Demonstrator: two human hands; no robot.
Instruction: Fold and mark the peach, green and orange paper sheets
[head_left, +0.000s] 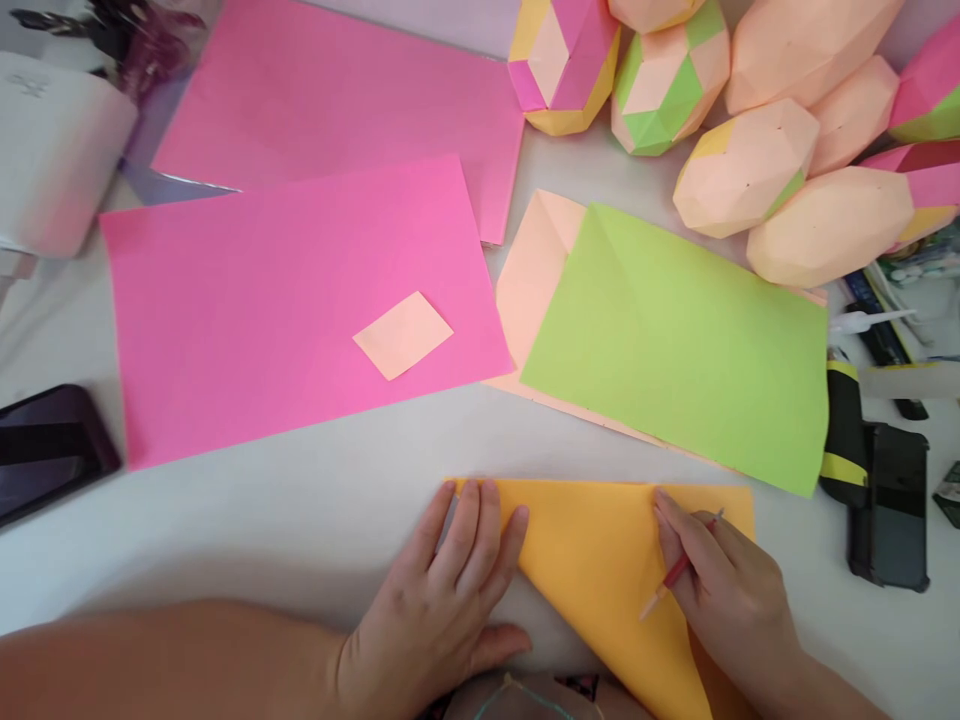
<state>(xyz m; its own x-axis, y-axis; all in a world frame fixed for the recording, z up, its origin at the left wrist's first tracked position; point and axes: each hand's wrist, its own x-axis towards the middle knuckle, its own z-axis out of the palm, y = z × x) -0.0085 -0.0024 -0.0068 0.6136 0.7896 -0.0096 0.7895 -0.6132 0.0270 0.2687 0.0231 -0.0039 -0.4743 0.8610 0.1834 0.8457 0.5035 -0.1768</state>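
Observation:
An orange sheet of paper (600, 560) lies folded at the near edge of the white table (300, 520). My left hand (442, 610) lies flat with its fingers stretched out on the sheet's upper left corner. My right hand (731, 590) presses its fingertips on the fold near the sheet's upper right, and a red pencil (679, 572) is tucked between its fingers.
Two pink sheets (285, 300) lie at the left and back, with a small peach diamond (403, 334) on the nearer one. A green sheet (682, 345) lies on a peach sheet. Several folded paper solids (750, 160) crowd the back right. A phone (45, 450) lies left, a glue gun (877, 480) right.

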